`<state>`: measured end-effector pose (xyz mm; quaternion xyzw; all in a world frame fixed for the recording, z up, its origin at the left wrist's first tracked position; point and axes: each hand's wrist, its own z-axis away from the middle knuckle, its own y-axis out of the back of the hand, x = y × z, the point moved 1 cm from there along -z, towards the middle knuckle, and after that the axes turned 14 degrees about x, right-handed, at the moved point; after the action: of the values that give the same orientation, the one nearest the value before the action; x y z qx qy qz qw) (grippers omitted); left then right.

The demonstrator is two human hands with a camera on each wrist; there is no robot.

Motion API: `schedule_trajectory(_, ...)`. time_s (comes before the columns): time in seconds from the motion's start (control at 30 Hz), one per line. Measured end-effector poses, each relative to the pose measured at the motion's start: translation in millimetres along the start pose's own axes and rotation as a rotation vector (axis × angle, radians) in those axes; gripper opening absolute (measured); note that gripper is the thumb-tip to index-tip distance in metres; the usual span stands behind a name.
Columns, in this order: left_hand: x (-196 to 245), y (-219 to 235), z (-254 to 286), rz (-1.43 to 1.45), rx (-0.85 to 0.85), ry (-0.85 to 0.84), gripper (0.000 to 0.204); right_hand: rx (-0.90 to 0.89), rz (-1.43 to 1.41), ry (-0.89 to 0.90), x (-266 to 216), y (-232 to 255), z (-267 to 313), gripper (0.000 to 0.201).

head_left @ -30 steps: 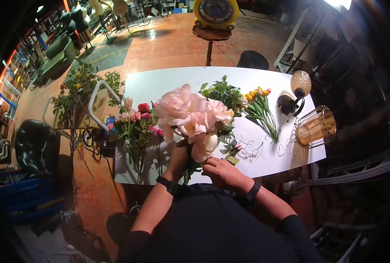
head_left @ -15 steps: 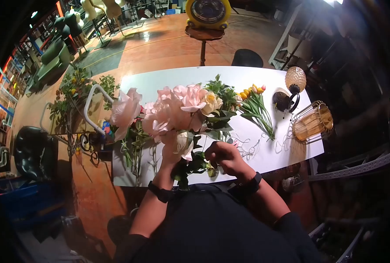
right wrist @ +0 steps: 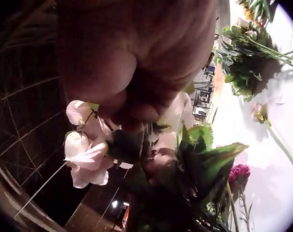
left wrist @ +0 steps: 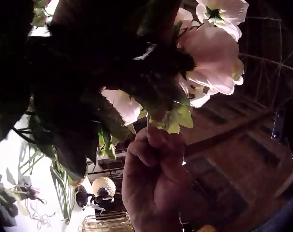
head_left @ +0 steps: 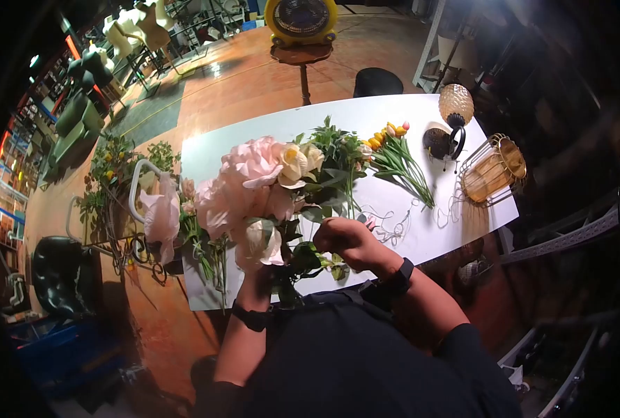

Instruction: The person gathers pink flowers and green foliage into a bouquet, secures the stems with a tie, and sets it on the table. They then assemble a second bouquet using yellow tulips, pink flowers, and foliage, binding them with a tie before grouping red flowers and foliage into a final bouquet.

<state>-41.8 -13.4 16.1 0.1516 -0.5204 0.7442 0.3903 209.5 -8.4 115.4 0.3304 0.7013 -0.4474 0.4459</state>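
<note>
plainly, a pink bouquet (head_left: pixel 234 187) is held over the table (head_left: pixel 219 139) in the left hand's (head_left: pixel 253 270) grip.
that grip closes round it below the blooms; the right hand (head_left: pixel 350 242) curls by the leaves (head_left: pixel 303 256), pinching or not i cannot tell; tulips (head_left: pixel 397 155) lie beyond.

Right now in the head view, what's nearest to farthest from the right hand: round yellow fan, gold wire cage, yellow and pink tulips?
1. Tulips, ahead and right of the right hand.
2. Cage, farther right on the table.
3. Fan, beyond the table.
</note>
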Motion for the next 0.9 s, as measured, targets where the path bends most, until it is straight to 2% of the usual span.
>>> schedule_trajectory(0.07, 6, -18, 13, -0.104, 0.164, -0.026, 0.038, 0.012, 0.035, 0.015, -8, -4, -3, 0.025)
schedule_trajectory(0.1, 6, -15, 7, -0.109, 0.158, -0.025, 0.038, 0.017, 0.075, 0.029, -11, -4, -5, 0.031)
schedule_trajectory(0.17, 1, 5, -12, 0.011, -0.175, 0.044, 0.045, 0.026, 0.126, 0.027, -10, -2, -6, 0.034)
schedule_trajectory(0.23, 7, -3, -18, 0.133, -0.512, 0.116, 0.057, 0.110, 0.075, -0.093, -8, -4, -8, 0.031)
schedule_trajectory(0.27, 7, -1, -12, 0.229, -0.347, 0.193, 0.058, 0.203, 0.058, -0.096, -5, -9, -9, 0.026)
schedule_trajectory(0.3, 19, -25, 11, 0.320, -0.176, 0.269, 0.058, 0.222, 0.118, -0.059, -1, -10, -11, 0.023)
schedule_trajectory(0.33, 24, -40, 20, 0.277, -0.060, 0.284, 0.052, 0.202, 0.168, -0.063, -5, -10, -16, 0.024)
schedule_trajectory(0.37, 23, -41, 15, 0.269, -0.063, 0.284, 0.052, 0.183, 0.218, -0.066, -9, -10, -21, 0.025)
schedule_trajectory(0.43, 22, -49, 6, 0.054, -0.407, 0.148, 0.052, 0.193, 0.226, -0.077, -1, -8, -27, 0.025)
schedule_trajectory(0.47, 19, -51, 6, -0.100, -0.398, 0.023, 0.052, 0.197, 0.235, -0.092, 6, -5, -31, 0.025)
schedule_trajectory(0.5, 23, -59, 7, -0.103, -0.405, 0.026, 0.052, 0.203, 0.237, -0.087, 13, -5, -33, 0.025)
schedule_trajectory(0.57, 31, -73, 8, -0.317, -0.558, -0.043, 0.053, 0.195, 0.475, 0.460, 31, -5, -33, 0.027)
schedule_trajectory(0.6, 30, -68, 5, -0.321, -0.560, -0.044, 0.053, 0.128, 0.897, 0.650, 54, 2, -34, 0.027)
schedule_trajectory(0.63, 24, -57, -2, -0.346, -0.544, 0.006, 0.052, 0.131, 0.896, 0.651, 63, 5, -34, 0.027)
schedule_trajectory(0.7, 18, -52, -7, -0.391, -0.514, 0.108, 0.053, 0.072, 1.030, 0.304, 71, 8, -32, 0.027)
schedule_trajectory(0.73, 17, -57, -1, -0.392, -0.516, 0.110, 0.053, 0.236, 0.751, 0.339, 49, -10, -26, 0.026)
schedule_trajectory(0.77, 16, -62, 8, -0.284, -0.347, 0.151, 0.052, 0.236, 0.752, 0.340, 67, -4, -29, 0.026)
schedule_trajectory(0.83, 19, -82, 27, -0.065, -0.009, 0.227, 0.051, 0.074, 0.937, 0.305, 115, 15, -39, 0.025)
schedule_trajectory(0.87, 16, -63, 15, -0.873, -0.090, -0.317, 0.037, 0.034, 0.873, 0.242, 110, 17, -37, 0.021)
schedule_trajectory(0.9, 7, -30, -9, -1.659, -0.162, -0.895, 0.027, -0.119, 0.959, 0.437, 192, 46, -44, 0.019)
